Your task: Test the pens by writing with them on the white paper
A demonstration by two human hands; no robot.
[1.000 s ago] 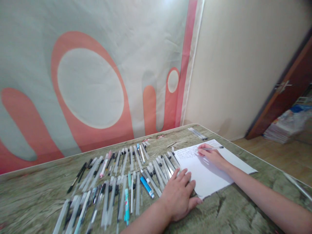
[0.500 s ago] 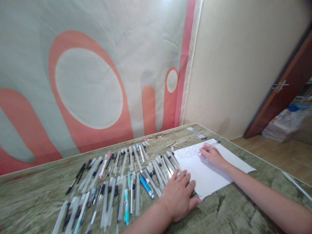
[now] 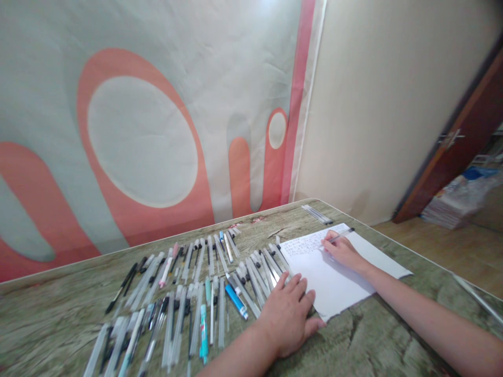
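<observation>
Rows of pens [image 3: 188, 293] spread across the left and middle of the tabletop [image 3: 51, 314]. Left hand [image 3: 288, 314] lies flat, fingers spread, holding nothing, palm down on the near left corner of the paper sheet [image 3: 334, 280]. Right hand [image 3: 343, 251] is closed around a pen [image 3: 340, 235], tip on the sheet's far handwritten part. A few more pens [image 3: 317, 214] lie near the far edge.
</observation>
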